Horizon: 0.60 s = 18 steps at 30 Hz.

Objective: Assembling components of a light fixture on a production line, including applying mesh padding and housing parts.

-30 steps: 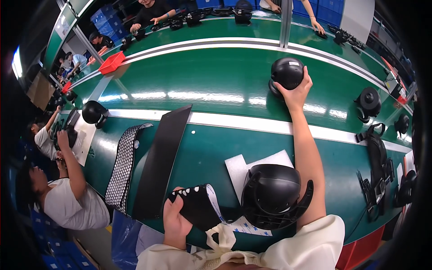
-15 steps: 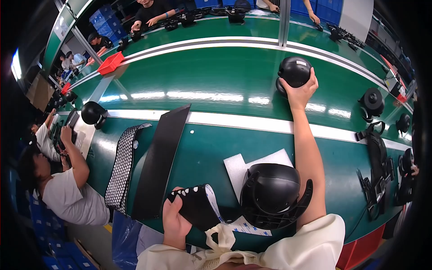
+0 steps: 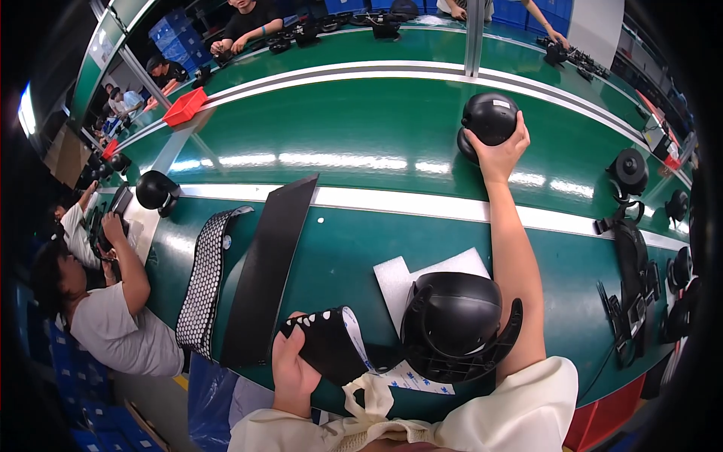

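Note:
My right hand (image 3: 500,154) reaches far out over the green conveyor and is closed round a rounded black plastic housing (image 3: 489,118) with a small white label. Low in front of me, my left hand (image 3: 292,371) pinches a flexible black strip (image 3: 331,346) with white dots along its upper edge. The strip curls over, and its printed white backing shows underneath. Just right of the strip sits another black domed housing (image 3: 456,309) with a curved band, close to my right forearm. White foam sheet (image 3: 393,282) lies partly under or behind this housing.
Left of me lie a long black panel (image 3: 271,264) and a sheet of white dots (image 3: 200,286). A black housing (image 3: 157,191) stands beyond them. Black straps and parts (image 3: 629,256) lie at right. A red tray (image 3: 185,107) sits across the conveyor; co-workers sit left and opposite.
My right hand and its housing have shifted very slightly left. A round black part at the right has moved a little right. Across the conveyor, a co-worker's hand has moved right to a black part.

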Each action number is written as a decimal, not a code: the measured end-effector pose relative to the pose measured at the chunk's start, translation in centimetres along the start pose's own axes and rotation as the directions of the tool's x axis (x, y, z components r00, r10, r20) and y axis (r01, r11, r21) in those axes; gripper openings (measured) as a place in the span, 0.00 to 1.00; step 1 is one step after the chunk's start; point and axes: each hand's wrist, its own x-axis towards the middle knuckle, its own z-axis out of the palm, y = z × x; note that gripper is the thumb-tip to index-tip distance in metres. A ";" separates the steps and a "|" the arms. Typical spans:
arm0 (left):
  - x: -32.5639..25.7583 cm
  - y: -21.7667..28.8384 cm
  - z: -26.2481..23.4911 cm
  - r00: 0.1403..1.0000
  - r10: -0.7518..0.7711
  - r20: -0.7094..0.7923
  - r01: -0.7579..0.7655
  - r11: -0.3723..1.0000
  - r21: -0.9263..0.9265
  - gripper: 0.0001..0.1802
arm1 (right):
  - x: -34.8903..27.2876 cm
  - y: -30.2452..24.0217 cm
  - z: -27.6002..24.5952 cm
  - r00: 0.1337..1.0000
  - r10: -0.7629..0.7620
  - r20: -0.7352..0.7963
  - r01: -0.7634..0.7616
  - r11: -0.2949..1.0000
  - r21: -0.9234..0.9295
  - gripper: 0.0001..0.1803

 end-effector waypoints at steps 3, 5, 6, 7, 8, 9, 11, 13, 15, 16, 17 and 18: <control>0.0 0.0 0.1 1.000 0.000 -0.001 0.000 1.000 -0.002 0.12 | 0.1 0.2 0.0 1.000 -0.005 -0.023 0.005 1.000 0.003 0.56; 0.0 -0.1 0.1 1.000 0.002 -0.005 -0.002 1.000 0.000 0.12 | 0.1 0.2 0.1 1.000 -0.011 -0.026 0.011 1.000 -0.001 0.56; 0.0 -0.1 0.2 1.000 0.001 -0.010 -0.001 1.000 -0.003 0.12 | 0.1 0.2 0.1 0.999 -0.017 -0.030 0.017 1.000 -0.005 0.56; 0.0 -0.1 0.2 1.000 0.000 -0.013 0.000 1.000 -0.007 0.12 | 0.1 0.2 0.0 0.999 -0.017 -0.030 0.017 1.000 -0.006 0.56; 0.0 -0.1 0.2 1.000 -0.001 -0.013 0.001 1.000 -0.006 0.12 | 0.2 0.2 0.0 1.000 -0.011 -0.027 0.011 1.000 -0.005 0.56; 0.0 -0.1 0.3 1.000 0.001 -0.015 -0.001 1.000 -0.005 0.12 | 0.2 0.2 -0.1 1.000 -0.005 -0.023 0.005 1.000 -0.003 0.56; -0.1 -0.1 0.3 1.000 0.005 -0.019 -0.005 1.000 -0.002 0.12 | 0.2 0.1 -0.1 1.000 -0.008 -0.021 0.008 1.000 0.000 0.56; -0.1 -0.1 0.2 1.000 -0.003 -0.021 0.003 1.000 -0.004 0.12 | 0.2 0.1 -0.1 1.000 -0.011 -0.020 0.011 1.000 0.003 0.56; 0.0 0.0 0.3 1.000 0.000 -0.016 0.000 1.000 0.008 0.12 | 0.1 0.3 0.0 1.000 -0.005 -0.016 0.005 1.000 0.007 0.56; -0.1 0.0 0.4 1.000 0.003 -0.010 -0.003 1.000 0.020 0.12 | 0.2 0.2 0.0 1.000 -0.004 -0.015 0.004 1.000 0.008 0.56; -0.1 0.0 0.4 1.000 0.004 -0.011 -0.003 1.000 0.020 0.12 | 0.2 0.2 -0.1 1.000 0.000 -0.012 0.000 1.000 0.010 0.56; -0.1 0.0 0.4 1.000 0.006 -0.015 -0.006 1.000 0.021 0.12 | 0.2 0.1 -0.1 1.000 0.004 -0.009 -0.004 1.000 0.011 0.57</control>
